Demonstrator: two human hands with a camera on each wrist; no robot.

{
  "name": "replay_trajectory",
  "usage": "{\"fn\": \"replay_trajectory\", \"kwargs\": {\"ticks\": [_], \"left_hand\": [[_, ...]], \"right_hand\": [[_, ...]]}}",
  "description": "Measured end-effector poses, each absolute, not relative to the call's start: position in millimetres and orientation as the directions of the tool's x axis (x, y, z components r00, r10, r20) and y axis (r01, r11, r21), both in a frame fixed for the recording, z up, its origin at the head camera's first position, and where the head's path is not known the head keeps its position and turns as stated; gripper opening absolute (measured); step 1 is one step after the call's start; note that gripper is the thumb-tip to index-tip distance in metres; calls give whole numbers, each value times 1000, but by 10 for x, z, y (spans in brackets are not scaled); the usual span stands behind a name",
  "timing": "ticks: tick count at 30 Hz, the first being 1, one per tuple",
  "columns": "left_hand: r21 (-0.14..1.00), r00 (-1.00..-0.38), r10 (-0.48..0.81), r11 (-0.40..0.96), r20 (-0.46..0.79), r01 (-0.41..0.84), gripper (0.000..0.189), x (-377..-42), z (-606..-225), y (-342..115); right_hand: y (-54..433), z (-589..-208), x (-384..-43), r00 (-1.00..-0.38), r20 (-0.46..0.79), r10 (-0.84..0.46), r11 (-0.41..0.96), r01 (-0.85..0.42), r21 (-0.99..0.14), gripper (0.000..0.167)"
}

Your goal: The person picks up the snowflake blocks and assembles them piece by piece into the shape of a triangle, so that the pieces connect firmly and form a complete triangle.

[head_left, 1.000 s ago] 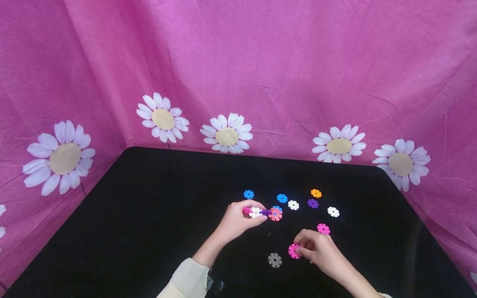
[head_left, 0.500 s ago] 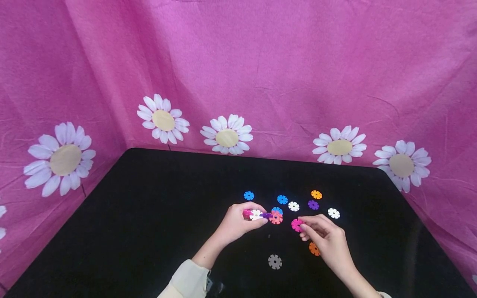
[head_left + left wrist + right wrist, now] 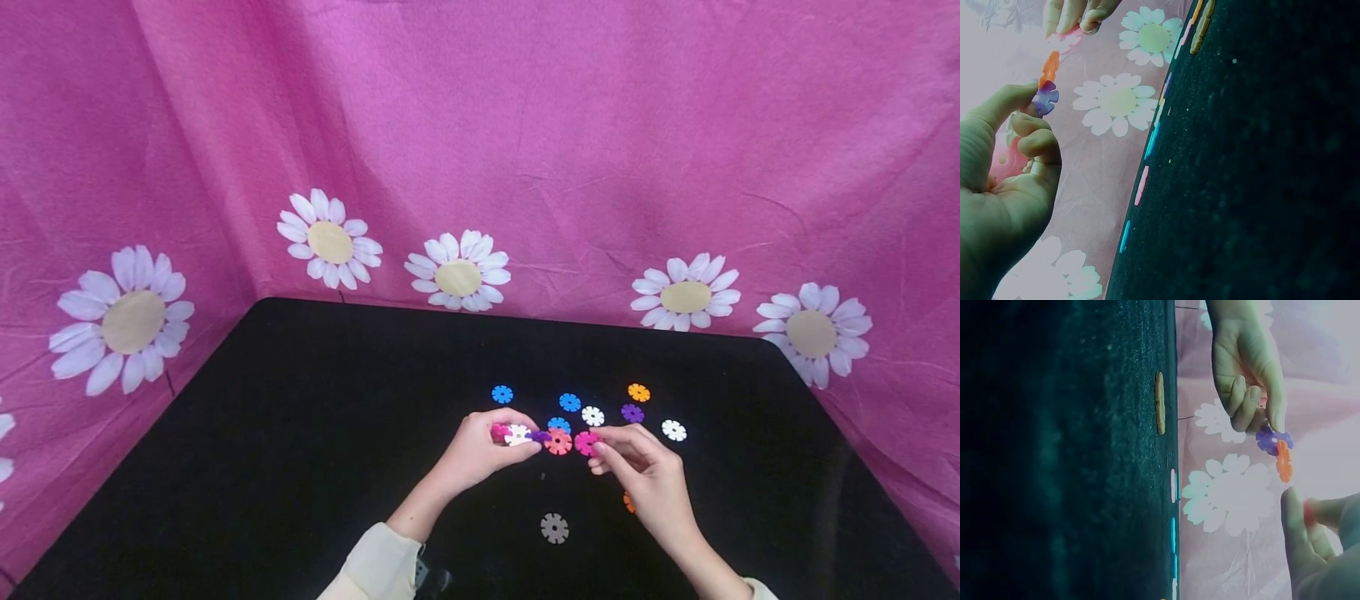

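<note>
In the head view my left hand (image 3: 480, 446) pinches a short chain of slotted plastic discs. From left to right run a pink disc (image 3: 500, 431), a white disc (image 3: 517, 435), a purple disc (image 3: 538, 436) and a coral disc (image 3: 558, 442) at the free end. My right hand (image 3: 648, 475) pinches a single pink disc (image 3: 586, 443) by its right edge, close beside the coral one. Whether those two touch I cannot tell. In the right wrist view the coral disc (image 3: 1284, 462) looks orange and stands edge-on across the purple disc (image 3: 1270, 440).
Loose discs lie on the black table (image 3: 337, 467): several beyond my hands, including an orange disc (image 3: 639, 392) and a white disc (image 3: 673, 430). A grey disc (image 3: 555, 528) lies nearer. Another orange disc (image 3: 628, 502) is partly hidden by my right hand. A pink curtain (image 3: 525, 125) hangs behind.
My right hand has carried the pink disc away from me and then leftward, up beside the chain's coral end, uncovering part of an orange disc. My left hand has stayed nearly still.
</note>
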State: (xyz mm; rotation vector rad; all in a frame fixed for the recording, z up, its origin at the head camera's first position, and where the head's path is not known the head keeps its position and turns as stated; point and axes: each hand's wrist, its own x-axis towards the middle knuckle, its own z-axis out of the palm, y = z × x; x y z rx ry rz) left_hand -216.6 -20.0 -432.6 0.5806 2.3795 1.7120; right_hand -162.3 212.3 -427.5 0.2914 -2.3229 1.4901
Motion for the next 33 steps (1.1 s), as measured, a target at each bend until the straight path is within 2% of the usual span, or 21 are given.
{"fn": "replay_trajectory", "kwargs": {"ticks": [22, 26, 33], "left_hand": [[943, -908, 406, 249, 108, 223, 28, -2169, -4340, -196], [945, -906, 409, 237, 112, 224, 27, -2162, -4344, -199], [944, -901, 417, 236, 116, 231, 28, -2162, -4344, -183]], "right_hand": [[2131, -4325, -1644, -907, 416, -73, 361, -412, -836, 24], [2133, -4331, -1646, -881, 464, -89, 369, -462, -806, 24], [2106, -4348, -1662, -796, 598, -95, 383, -583, -716, 29]]}}
